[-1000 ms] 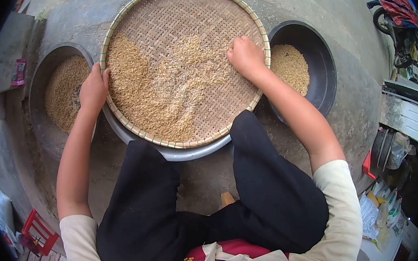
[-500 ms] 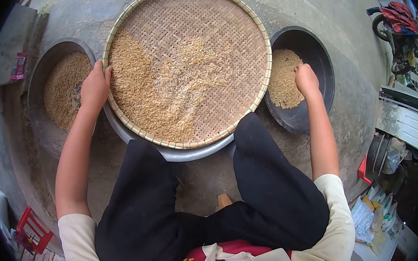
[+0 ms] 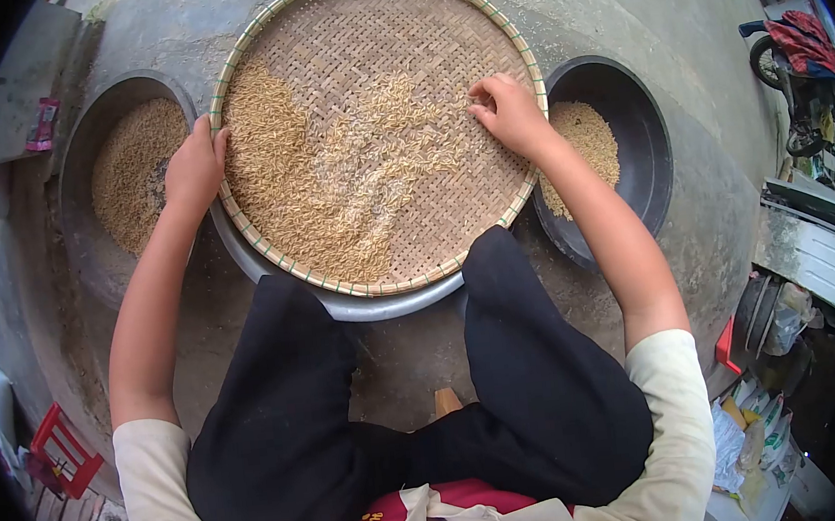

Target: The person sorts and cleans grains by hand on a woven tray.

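Note:
A round woven bamboo winnowing tray [image 3: 315,34] rests over a grey metal basin [image 3: 372,307] in front of my knees. My left hand [image 3: 196,171] grips its left rim, thumb on top. Unhusked rice grains [image 3: 276,204] lie thick along the left and lower side of the tray, with a paler, thinner patch toward the middle. Over the tray's right part is my right hand [image 3: 509,116], fingers loosely curled, thumb and forefinger apart, nothing visible between them. Below its forearm, a black tub [image 3: 642,138] holds a heap of grain [image 3: 583,149].
To the left stands another dark tub [image 3: 78,183] with grain [image 3: 132,167] in it. A pink packet [image 3: 42,124] lies on a ledge. A red plastic chair [image 3: 66,450] is at lower left, a motorbike [image 3: 792,74] at far right. Bags [image 3: 756,439] are piled at lower right.
My right hand has left the grain in the right tub and moved up and left over the tray, its fingers now parted. My left hand keeps hold of the rim.

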A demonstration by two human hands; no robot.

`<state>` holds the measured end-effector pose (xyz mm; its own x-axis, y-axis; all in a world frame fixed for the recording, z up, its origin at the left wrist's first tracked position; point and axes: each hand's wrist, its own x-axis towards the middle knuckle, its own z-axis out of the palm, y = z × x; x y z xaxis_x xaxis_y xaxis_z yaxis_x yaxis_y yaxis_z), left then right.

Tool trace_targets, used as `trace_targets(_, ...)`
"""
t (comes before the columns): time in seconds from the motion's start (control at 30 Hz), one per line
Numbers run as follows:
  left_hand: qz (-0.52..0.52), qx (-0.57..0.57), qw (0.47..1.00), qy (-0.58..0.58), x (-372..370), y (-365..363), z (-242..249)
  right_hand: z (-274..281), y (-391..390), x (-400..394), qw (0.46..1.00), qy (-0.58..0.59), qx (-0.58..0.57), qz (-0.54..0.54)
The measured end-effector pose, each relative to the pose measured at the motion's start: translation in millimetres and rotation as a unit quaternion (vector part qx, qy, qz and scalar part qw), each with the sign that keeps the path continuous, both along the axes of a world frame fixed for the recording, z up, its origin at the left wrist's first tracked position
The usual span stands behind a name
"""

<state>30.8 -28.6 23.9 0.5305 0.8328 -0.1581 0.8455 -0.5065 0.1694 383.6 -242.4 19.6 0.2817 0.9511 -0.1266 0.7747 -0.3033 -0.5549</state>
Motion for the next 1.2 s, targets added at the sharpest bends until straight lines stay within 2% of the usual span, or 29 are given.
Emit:
trace_targets(0.2, 0.003, -0.010, 1.000, 0.001, 1, -1, 6, -2, 3, 5, 0.999, 0.000, -0.027, 0.044)
trace_targets(0.33, 0.001, -0.013, 1.000, 0.000, 1, -1, 6, -4, 1, 5, 0.998, -0.013, -0.005, 0.063)
trace_targets(0.63, 0.010, -0.028, 1.000, 0.008, 1, 0, 8, -2, 4, 2, 0.991, -0.080, 0.004, 0.110)
trace_targets(0.7, 0.008, -0.022, 1.000, 0.006, -1, 1, 6, -1, 6, 0, 0.981, -0.141, -0.014, 0.136)
trace_targets(0.93, 0.001, -0.010, 1.000, 0.000, -5, 3, 2, 2, 1, -1, 0.983, -0.133, -0.004, 0.128)
trace_targets(1.1, 0.010, -0.018, 1.000, -0.006, -6, 4, 3, 30, -28, 16, 0.994, -0.081, 0.065, -0.016)
trace_targets(1.2, 0.019, -0.035, 0.999, -0.009, -6, 6, 3, 36, -60, 39, 0.986, -0.092, 0.096, -0.103)
